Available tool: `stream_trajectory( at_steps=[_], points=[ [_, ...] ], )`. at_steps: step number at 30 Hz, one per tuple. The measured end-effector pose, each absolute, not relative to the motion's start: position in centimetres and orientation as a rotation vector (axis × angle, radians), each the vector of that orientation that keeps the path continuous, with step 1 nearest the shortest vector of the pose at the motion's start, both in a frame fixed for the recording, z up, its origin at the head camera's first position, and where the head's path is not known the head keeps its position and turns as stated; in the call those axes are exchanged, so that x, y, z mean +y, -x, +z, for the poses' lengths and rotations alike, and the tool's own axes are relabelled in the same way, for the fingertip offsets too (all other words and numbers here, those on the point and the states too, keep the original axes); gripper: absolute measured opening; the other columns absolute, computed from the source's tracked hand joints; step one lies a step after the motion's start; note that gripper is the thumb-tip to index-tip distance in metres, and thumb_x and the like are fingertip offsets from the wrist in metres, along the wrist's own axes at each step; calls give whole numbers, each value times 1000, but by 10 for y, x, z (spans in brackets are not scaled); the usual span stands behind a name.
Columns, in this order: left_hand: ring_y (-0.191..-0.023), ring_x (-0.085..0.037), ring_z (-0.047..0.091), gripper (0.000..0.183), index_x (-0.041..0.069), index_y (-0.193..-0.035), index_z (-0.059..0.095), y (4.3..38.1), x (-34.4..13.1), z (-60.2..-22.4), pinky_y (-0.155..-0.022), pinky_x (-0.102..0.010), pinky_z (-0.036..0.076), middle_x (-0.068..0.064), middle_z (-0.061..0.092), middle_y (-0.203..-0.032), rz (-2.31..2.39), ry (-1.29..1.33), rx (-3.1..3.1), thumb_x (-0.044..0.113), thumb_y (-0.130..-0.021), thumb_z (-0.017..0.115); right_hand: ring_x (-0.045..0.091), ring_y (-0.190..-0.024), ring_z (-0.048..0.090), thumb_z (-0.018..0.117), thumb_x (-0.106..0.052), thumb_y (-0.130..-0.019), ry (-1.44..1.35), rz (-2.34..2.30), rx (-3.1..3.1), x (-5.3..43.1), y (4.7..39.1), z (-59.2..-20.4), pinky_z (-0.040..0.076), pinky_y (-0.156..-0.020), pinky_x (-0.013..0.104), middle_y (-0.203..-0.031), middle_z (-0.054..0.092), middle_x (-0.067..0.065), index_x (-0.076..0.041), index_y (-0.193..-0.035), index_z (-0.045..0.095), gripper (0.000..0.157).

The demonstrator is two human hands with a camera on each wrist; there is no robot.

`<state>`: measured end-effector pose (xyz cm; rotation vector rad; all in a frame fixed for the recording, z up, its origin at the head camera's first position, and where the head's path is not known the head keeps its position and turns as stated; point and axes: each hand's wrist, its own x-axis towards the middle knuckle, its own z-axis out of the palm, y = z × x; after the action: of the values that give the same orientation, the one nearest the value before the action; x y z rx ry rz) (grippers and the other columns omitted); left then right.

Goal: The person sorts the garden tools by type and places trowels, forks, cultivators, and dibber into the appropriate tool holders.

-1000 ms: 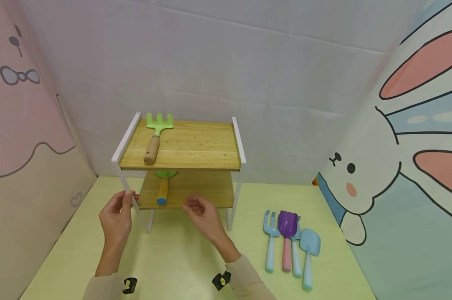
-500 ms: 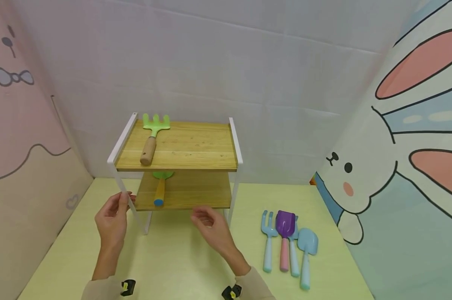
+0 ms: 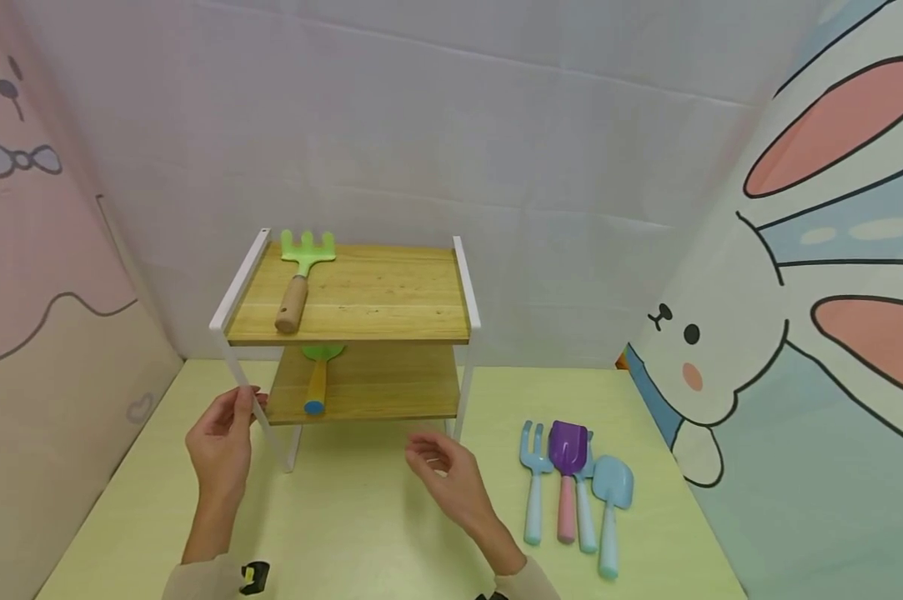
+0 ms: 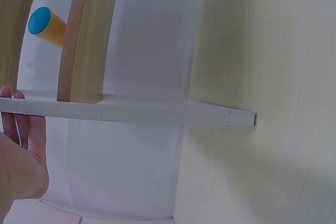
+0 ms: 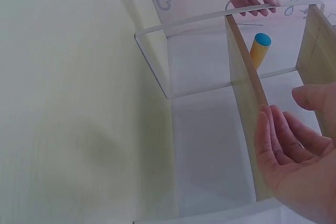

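Note:
A two-tier wooden shelf (image 3: 394, 292) with white legs stands on the table. My left hand (image 3: 222, 437) grips its front left leg (image 4: 142, 109), the fingers passing behind it. A green hand fork (image 3: 292, 304) with a wooden handle lies on the upper board. On the lower board rests a green-headed tool (image 3: 316, 387) with an orange handle and blue end; the upper board partly hides its head. My right hand (image 3: 451, 479) holds nothing, its fingers loosely curled, in front of the lower board's right part.
To the right on the table (image 3: 331, 533) lie a light blue fork (image 3: 535, 483), a purple scoop (image 3: 567, 475) with a pink handle over another blue tool (image 3: 586, 517), and a light blue shovel (image 3: 611, 508). A fabric wall (image 3: 571, 167) stands behind the shelf.
My right hand has drawn back from the lower board, toward me and to the right. The left hand keeps its grip on the leg. The view has turned slightly right.

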<state>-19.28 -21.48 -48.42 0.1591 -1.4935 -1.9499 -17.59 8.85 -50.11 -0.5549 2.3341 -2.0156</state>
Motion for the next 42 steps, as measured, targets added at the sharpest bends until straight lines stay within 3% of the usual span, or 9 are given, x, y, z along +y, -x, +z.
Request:
stream_trajectory(
  at_steps=[42],
  points=[
    [-76, -7, 73, 27, -20, -102, 67, 193, -214, -481, -77, -16, 60, 2, 75, -80, -1884, -184, -1551, 7, -100, 66, 14, -94, 71, 75, -7, -95, 232, -2078, 2562, 180, 164, -538, 59, -81, 22, -107, 74, 8, -4, -118, 71, 24]
  ],
)
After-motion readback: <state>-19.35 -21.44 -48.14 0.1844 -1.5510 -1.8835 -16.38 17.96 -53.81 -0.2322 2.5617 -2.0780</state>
